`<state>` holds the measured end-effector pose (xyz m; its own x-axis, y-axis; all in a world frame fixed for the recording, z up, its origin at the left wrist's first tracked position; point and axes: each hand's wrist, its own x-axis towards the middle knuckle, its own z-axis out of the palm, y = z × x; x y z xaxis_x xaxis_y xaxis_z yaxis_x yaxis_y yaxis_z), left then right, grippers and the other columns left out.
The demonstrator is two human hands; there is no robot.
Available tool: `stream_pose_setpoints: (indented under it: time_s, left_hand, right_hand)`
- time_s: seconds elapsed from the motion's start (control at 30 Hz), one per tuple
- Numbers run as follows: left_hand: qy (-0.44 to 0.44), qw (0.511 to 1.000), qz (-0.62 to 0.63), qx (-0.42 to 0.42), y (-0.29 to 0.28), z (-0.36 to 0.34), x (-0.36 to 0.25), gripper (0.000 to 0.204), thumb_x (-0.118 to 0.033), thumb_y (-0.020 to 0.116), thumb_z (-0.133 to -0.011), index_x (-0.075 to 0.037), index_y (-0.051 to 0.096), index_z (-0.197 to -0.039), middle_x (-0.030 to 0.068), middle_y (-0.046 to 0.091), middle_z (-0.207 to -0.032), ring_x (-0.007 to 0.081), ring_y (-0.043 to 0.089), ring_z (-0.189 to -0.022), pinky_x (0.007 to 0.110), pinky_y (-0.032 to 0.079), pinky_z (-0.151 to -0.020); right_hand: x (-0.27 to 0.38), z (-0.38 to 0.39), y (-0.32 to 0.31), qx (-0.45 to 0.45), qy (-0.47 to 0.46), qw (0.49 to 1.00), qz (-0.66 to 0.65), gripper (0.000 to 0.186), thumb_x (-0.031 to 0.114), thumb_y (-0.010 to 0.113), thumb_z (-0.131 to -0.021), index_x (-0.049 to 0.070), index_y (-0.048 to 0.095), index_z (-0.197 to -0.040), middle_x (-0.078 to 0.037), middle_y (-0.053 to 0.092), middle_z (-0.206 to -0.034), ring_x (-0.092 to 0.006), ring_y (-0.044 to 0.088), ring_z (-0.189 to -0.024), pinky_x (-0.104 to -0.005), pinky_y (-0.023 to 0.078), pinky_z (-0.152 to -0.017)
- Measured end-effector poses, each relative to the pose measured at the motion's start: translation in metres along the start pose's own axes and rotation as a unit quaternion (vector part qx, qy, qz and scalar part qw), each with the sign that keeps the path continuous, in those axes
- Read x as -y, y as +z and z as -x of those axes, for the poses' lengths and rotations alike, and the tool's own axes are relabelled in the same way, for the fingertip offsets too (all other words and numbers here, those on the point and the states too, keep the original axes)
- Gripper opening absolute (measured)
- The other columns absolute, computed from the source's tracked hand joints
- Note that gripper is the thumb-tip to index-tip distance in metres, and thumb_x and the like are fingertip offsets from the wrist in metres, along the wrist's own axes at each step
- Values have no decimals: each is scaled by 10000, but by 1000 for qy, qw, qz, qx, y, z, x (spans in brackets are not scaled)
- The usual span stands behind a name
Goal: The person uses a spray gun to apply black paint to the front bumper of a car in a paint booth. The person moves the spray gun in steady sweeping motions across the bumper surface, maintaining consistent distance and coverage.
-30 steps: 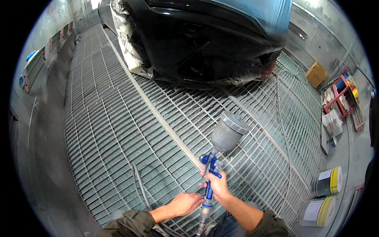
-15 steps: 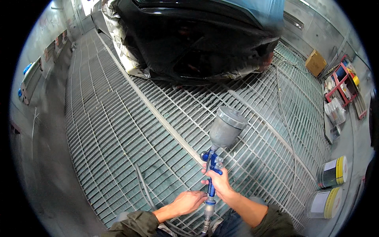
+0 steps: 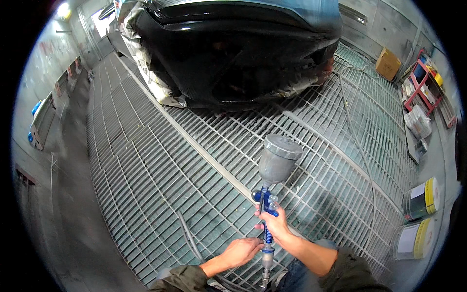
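The right hand (image 3: pixel 275 224) is closed around the blue handle of a spray gun (image 3: pixel 266 202), its fingers curled about the grip just below the gun's head. The left hand (image 3: pixel 242 251) is partly curled, its fingertips at the lower end of that handle; whether they grip it or only touch it, I cannot tell. The gun is held above the grated floor (image 3: pixel 146 180), toward the near edge and right of the middle, with a grey lidded cup (image 3: pixel 276 163) on top and a metal fitting (image 3: pixel 266 272) below the handle. A grey hose (image 3: pixel 187 233) lies near the floor's near edge, left of the left hand. Toward the far edge stands a glossy black car (image 3: pixel 233 58), with light blue sheeting (image 3: pixel 316 12) over its upper right part and pale, crumpled masking (image 3: pixel 146 68) down its left side. Along the floor's right edge are two buckets with yellow bands (image 3: pixel 419 198) near the near corner, then a red rack (image 3: pixel 424 87), and a cardboard box (image 3: pixel 387 64) toward the far corner
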<state>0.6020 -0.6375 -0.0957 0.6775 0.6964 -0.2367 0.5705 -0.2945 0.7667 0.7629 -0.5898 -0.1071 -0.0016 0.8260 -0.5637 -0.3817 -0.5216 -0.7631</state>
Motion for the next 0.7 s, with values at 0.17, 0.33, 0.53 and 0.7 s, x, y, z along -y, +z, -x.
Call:
stream_pose_setpoints:
  time_s: [0.17, 0.33, 0.53, 0.7]
  left_hand:
    - [14, 1000, -1, -21, 2, 2, 1, 268, -286, 500, -984, -53, 620, -1039, 177, 658, -876, 377, 641, -805, 465, 521, -705]
    - [16, 1000, -2, -17, 3, 0, 3, 259, -280, 501, -984, -54, 620, -1032, 176, 655, -855, 377, 640, -790, 467, 517, -687]
    - [23, 1000, -5, -14, 5, 1, 4, 261, -277, 490, -988, -45, 603, -1029, 181, 649, -863, 383, 634, -794, 465, 518, -694]
    - [13, 1000, -18, -7, 5, -1, 2, 261, -266, 481, -990, -32, 596, -1001, 184, 651, -893, 382, 635, -829, 457, 524, -721]
  right_hand:
    - [-4, -3, -1, -2, 1, 1000, -4, 441, -17, 614, -853, 109, 494, -1258, -60, 604, -1125, -164, 604, -932, -354, 593, -613]
    - [-5, -5, -1, -8, 0, 1000, -17, 452, -28, 629, -843, 113, 500, -1253, -53, 606, -1116, -167, 611, -908, -357, 596, -604]
    - [-3, -2, 0, -7, -7, 1000, 2, 421, -20, 620, -851, 94, 503, -1239, -44, 607, -1095, -153, 608, -910, -345, 604, -604]
    - [-2, -2, 1, -8, -4, 1000, 10, 396, -7, 625, -847, 82, 507, -1214, -43, 603, -1092, -148, 617, -867, -326, 602, -584]
